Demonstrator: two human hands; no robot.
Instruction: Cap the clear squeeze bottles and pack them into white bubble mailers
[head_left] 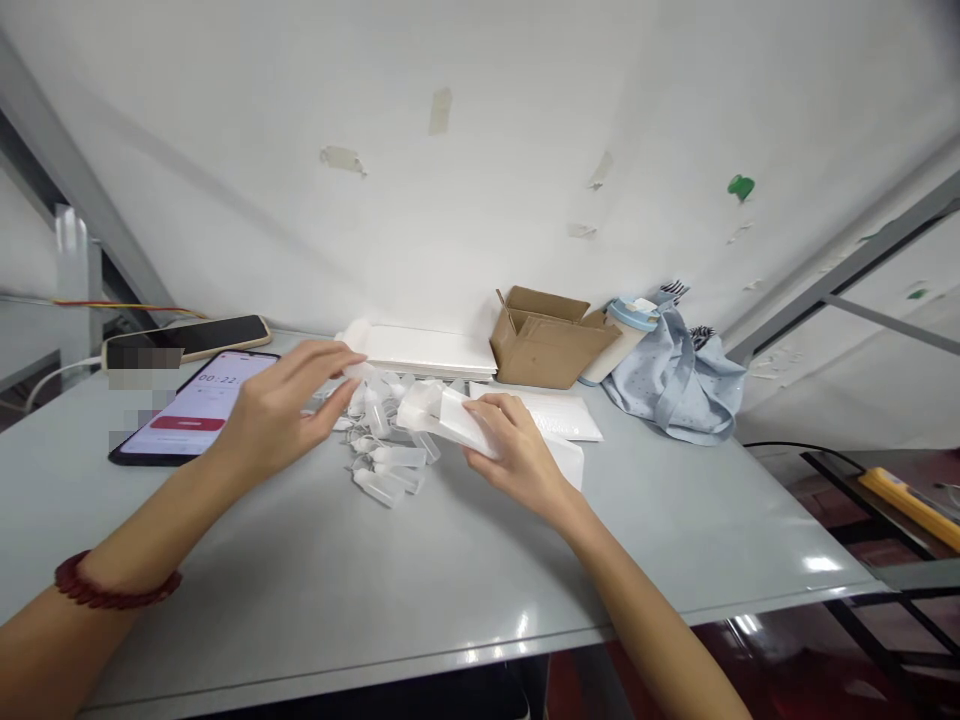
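Observation:
My right hand (516, 450) grips a white envelope (469, 425), its fingers on top; part of the envelope extends behind the hand. A thin, curled white piece (420, 404) shows at the envelope's left end. My left hand (296, 405) pinches a thin whitish strip (358, 371) between thumb and fingertips; whether it joins the envelope I cannot tell. Below and between both hands lies a loose pile of small translucent squeeze bottles (397, 457) with narrow tips. A white padded mailer (566, 413) rests on the table just beyond my right hand.
A white stack of flat envelopes (431, 348) lies by the wall. To its right stand an open cardboard box (544, 345), a blue-lidded cup (619, 340) and a light blue cloth bag (675, 385). A phone with a timer (199, 400) and another phone (217, 337) lie at left.

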